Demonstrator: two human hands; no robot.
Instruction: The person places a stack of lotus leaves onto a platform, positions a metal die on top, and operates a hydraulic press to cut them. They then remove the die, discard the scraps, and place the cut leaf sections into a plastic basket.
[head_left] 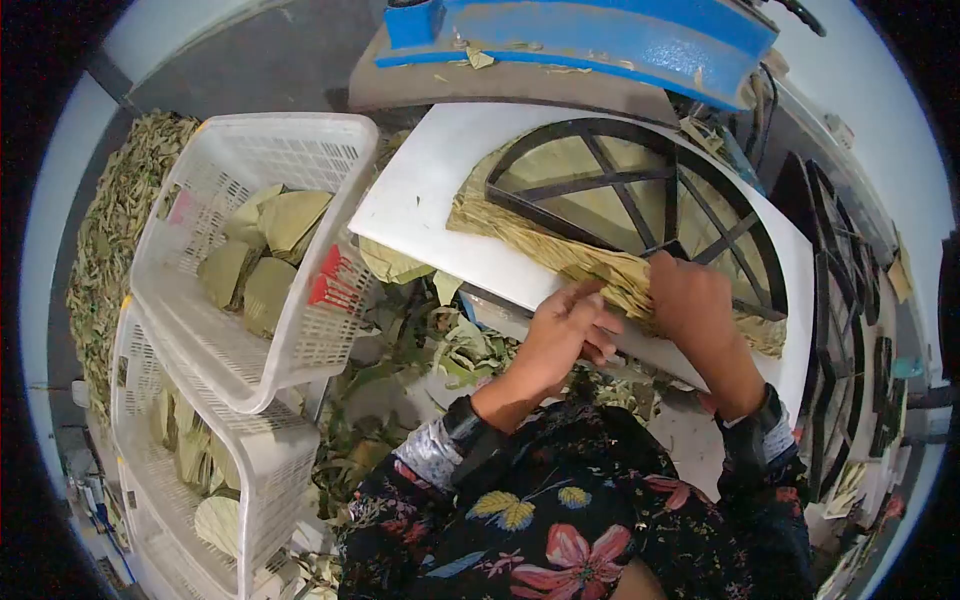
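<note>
A black metal cutting die (620, 178), semicircular with crossing bars, lies on a stack of dried yellow-green leaves (545, 248). The stack rests on a white board (425, 205). My right hand (692, 302) is closed at the die's straight front bar, near the middle hub; its fingertips are hidden. To its left, my left hand (568, 335) is at the front edge of the leaves, fingers loosely bent and apart. I cannot make out anything held in it.
A white plastic basket (255, 375) with cut leaf pieces (270, 295) stands at left, above another basket (265, 470). Leaf scraps (385, 400) cover the floor. A blue machine part (600, 40) spans the back. More black metal frames (825, 330) stand at right.
</note>
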